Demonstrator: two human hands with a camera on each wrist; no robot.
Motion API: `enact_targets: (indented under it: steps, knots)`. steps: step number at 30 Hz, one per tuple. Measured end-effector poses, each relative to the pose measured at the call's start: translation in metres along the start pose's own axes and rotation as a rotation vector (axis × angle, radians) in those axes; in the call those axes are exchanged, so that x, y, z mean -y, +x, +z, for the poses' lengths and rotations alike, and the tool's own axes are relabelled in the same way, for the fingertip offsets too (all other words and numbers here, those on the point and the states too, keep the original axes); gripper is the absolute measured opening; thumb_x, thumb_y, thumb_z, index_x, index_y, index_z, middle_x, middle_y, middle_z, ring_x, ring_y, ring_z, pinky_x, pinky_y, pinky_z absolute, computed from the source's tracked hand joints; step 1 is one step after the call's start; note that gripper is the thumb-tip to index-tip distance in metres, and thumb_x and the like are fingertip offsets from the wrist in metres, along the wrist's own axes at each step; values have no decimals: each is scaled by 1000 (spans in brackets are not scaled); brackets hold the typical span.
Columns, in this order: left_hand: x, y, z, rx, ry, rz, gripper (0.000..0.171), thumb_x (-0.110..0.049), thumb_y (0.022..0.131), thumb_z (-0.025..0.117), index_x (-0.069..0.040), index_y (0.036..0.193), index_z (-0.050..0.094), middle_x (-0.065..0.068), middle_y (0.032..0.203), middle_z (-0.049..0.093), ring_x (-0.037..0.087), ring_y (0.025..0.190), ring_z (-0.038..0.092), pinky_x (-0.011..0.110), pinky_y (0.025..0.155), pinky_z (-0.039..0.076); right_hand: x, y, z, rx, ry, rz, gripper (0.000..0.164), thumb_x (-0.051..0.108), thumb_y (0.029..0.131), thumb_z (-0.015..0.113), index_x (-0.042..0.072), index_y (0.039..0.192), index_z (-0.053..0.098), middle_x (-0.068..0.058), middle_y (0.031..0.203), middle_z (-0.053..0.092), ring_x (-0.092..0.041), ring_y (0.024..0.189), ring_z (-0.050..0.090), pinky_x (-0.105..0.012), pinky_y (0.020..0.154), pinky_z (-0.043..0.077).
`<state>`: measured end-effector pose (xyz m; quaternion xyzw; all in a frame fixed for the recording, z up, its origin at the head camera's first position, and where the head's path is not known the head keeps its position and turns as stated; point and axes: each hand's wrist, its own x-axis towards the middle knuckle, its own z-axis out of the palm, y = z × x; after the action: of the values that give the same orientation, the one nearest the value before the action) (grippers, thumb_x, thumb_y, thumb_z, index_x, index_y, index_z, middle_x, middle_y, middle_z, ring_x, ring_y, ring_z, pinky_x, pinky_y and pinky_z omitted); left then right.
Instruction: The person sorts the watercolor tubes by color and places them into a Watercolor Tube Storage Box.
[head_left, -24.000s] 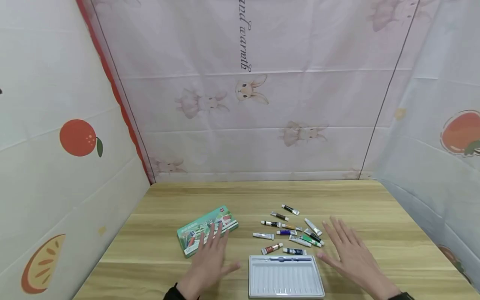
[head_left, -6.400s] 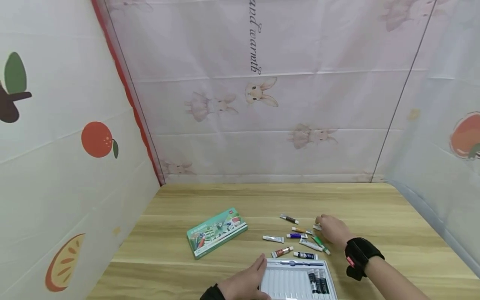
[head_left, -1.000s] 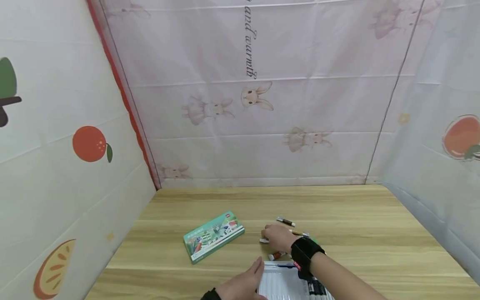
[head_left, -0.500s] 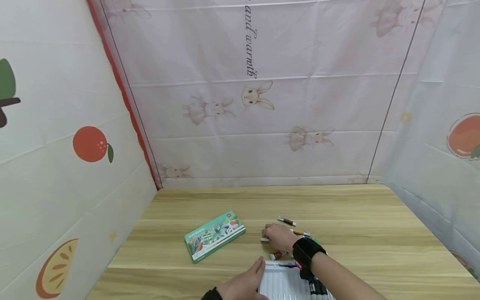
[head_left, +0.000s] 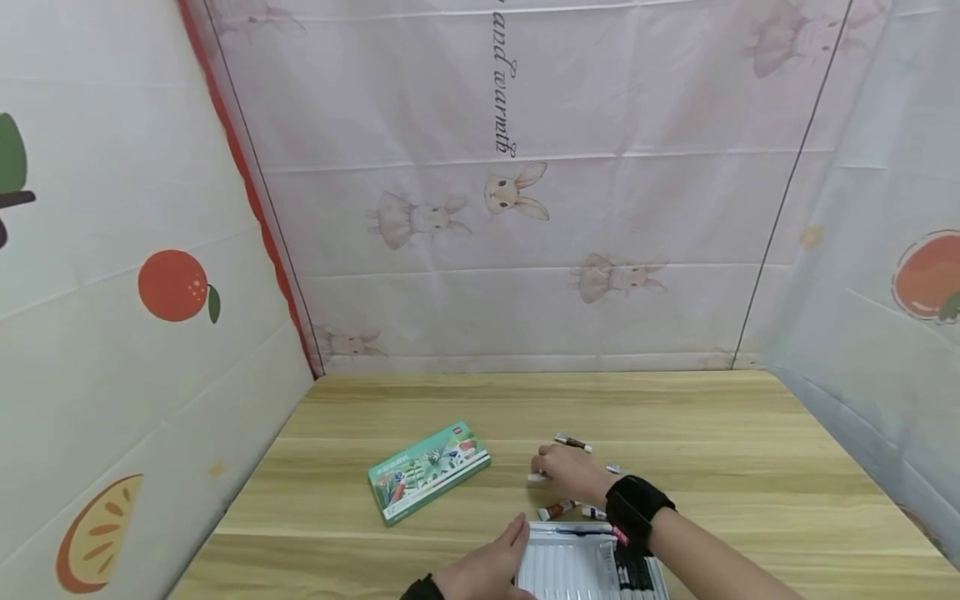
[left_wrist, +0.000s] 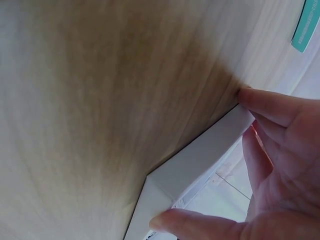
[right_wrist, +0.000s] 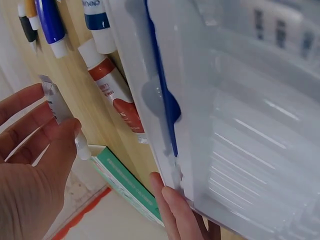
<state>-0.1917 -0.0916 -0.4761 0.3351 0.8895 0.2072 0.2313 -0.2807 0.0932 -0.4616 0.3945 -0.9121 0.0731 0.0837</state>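
Note:
My left hand (head_left: 486, 568) grips the left side of a white plastic tray (head_left: 562, 567), thumb and fingers at its edges in the left wrist view. My right hand (head_left: 576, 475) pinches a small white paint tube (right_wrist: 62, 110) between thumb and fingers, beyond the tray. Several paint tubes (head_left: 636, 575) lie side by side in the tray's right part, and its left slots are bare. A blue paintbrush (right_wrist: 169, 110) sits in the tray's long groove. A red-brown paint tube (right_wrist: 125, 112) lies on the table just past the tray.
A green paint box (head_left: 429, 475) lies to the left on the wooden table (head_left: 360, 408). Loose tubes lie around my right hand, among them a dark brown one (head_left: 573, 442), a blue-purple one (right_wrist: 49, 22) and a blue-banded one (right_wrist: 97, 22). Printed cloth walls surround the table.
Since the earliest frame, several tubes have passed from the table into the tray. Over the last second my right hand shifts slightly right with the white tube; my left stays on the tray.

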Motion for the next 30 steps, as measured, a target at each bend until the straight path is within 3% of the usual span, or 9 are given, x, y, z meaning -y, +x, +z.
enact_targets:
  steps: [23, 30]
  knots:
    - [1, 1, 2, -12, 86, -28, 80, -47, 77, 51, 3, 132, 22, 16, 136, 18, 14, 121, 23, 22, 92, 31, 10, -57, -15, 18, 62, -48, 15, 11, 74, 64, 16, 88, 65, 9, 80, 55, -1, 70, 52, -13, 58, 43]
    - [-1, 2, 2, -8, 45, -50, 81, -47, 75, 53, 2, 132, 21, 16, 136, 18, 15, 120, 25, 23, 91, 32, 13, -72, -17, 3, 102, -90, 16, 7, 73, 64, 15, 87, 66, 8, 78, 54, 2, 65, 49, -12, 53, 41]
